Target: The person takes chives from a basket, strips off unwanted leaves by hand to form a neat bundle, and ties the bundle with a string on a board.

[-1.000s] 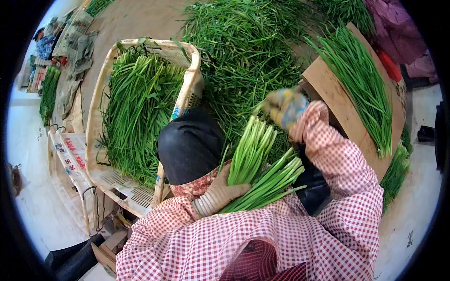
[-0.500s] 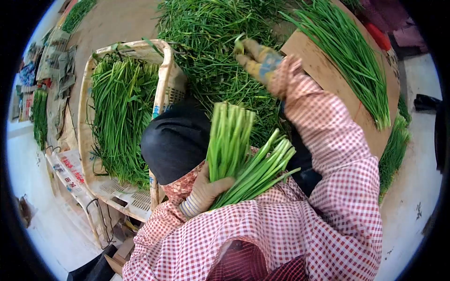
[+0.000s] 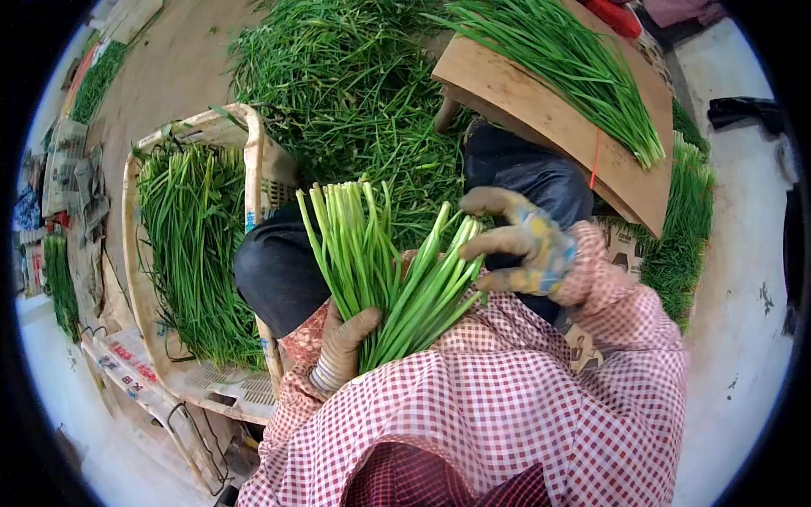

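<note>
we are looking at a rough workroom for sorting green vegetables: a loose heap of greens [image 3: 338,93] covers part of the brown floor [image 3: 182,59], a plastic crate [image 3: 254,160] stands packed full, and a low board [image 3: 498,83] bears long leaves [image 3: 574,72]. at the blurred left edge, we think, lie sheets of newspaper [image 3: 66,169].

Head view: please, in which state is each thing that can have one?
Left hand: gloved, closed around held stalks
Right hand: gloved, fingers parted by stalk ends, contact unclear
Held stalks: fanned into two clumps
Crate: open-topped, holding greens
Board: bearing long leaves
Floor pile: loose, tangled
</note>
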`<act>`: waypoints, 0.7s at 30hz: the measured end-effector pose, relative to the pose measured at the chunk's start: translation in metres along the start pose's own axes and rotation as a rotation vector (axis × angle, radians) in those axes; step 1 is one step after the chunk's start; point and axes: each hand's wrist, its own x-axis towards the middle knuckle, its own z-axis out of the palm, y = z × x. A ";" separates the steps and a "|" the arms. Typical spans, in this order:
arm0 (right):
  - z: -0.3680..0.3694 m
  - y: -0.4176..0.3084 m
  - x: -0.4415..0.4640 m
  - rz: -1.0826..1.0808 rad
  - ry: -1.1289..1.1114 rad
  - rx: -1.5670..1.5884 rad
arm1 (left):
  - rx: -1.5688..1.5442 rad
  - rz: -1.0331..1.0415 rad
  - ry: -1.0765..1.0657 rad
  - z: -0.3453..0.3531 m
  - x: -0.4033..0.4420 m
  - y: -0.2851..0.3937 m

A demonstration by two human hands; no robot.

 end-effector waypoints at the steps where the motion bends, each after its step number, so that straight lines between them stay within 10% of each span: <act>1: 0.011 0.002 -0.001 -0.014 0.030 0.023 | -0.017 0.003 0.004 -0.001 -0.001 -0.001; 6: 0.035 0.017 0.005 0.266 0.346 0.887 | 0.073 0.074 0.033 -0.015 -0.006 -0.006; 10: 0.001 0.051 0.038 0.618 0.594 0.593 | 0.050 0.041 0.076 -0.009 -0.012 -0.003; 13: -0.016 0.076 0.050 0.278 0.065 0.334 | 0.109 0.059 0.077 -0.012 -0.012 -0.004; 15: -0.026 0.040 0.067 0.473 -0.404 0.432 | 0.138 0.098 0.128 -0.007 -0.010 -0.008; 21: -0.008 0.031 0.082 0.471 -0.446 0.308 | 0.056 0.046 0.086 -0.001 -0.007 -0.002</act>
